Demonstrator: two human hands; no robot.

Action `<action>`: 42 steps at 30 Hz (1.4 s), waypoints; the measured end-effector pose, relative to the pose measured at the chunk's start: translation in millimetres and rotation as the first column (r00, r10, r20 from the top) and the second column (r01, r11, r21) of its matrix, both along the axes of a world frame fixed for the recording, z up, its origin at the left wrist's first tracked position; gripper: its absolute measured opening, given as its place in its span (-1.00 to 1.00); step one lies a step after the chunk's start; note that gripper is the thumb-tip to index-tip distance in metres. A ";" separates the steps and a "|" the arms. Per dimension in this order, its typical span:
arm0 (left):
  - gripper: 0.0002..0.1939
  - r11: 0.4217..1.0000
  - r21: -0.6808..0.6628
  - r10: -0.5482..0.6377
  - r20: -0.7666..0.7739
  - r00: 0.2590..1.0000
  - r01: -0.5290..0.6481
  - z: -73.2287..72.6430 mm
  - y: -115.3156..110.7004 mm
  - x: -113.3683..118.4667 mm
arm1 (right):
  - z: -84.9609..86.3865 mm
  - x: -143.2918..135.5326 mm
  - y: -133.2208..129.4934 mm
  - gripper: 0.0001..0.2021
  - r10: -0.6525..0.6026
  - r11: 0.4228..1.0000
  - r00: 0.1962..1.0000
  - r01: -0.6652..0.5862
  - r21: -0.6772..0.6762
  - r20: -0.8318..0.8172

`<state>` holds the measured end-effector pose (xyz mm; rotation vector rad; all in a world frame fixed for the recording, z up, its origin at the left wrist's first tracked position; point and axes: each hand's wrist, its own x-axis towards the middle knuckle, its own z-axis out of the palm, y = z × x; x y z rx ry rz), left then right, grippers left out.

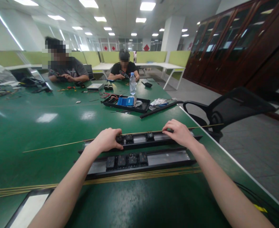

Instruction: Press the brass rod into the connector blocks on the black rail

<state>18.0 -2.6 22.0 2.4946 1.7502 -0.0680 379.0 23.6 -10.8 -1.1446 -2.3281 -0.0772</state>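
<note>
A long black channel-shaped trough [139, 137] lies across the green table, with a few small black blocks [129, 138] inside. My left hand [108, 139] is closed around its left part, thumb on the near wall and fingers at the far edge. Along the far edge runs a thin brass-coloured rod [58, 146], sticking out past both ends. With fingertips pinched on this rod, my right hand [177, 131] is over the trough's right part. Closer to me is a second black trough [168, 158] holding several larger black blocks [121, 161].
Several brass-coloured rods [139, 177] lie along the near trough. Farther off are a black tray [139, 109] with blue parts, a water bottle [132, 84] and gloves [158, 103]. A mesh chair [234, 104] stands at right. Two people [68, 69] work across the table.
</note>
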 end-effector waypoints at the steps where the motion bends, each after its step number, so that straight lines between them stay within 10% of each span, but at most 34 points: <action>1: -0.45 1.000 -0.002 0.001 -0.001 1.000 -0.001 -0.2 0.2 0.0 | 0.0 0.7 0.1 -0.91 -0.002 1.000 1.000 0.002 0.002 0.003; 42: -0.43 1.000 0.008 -0.011 0.005 1.000 0.011 -3.0 1.1 -1.6 | 4.6 29.7 3.6 -0.90 -0.102 0.991 0.993 0.107 -0.085 0.065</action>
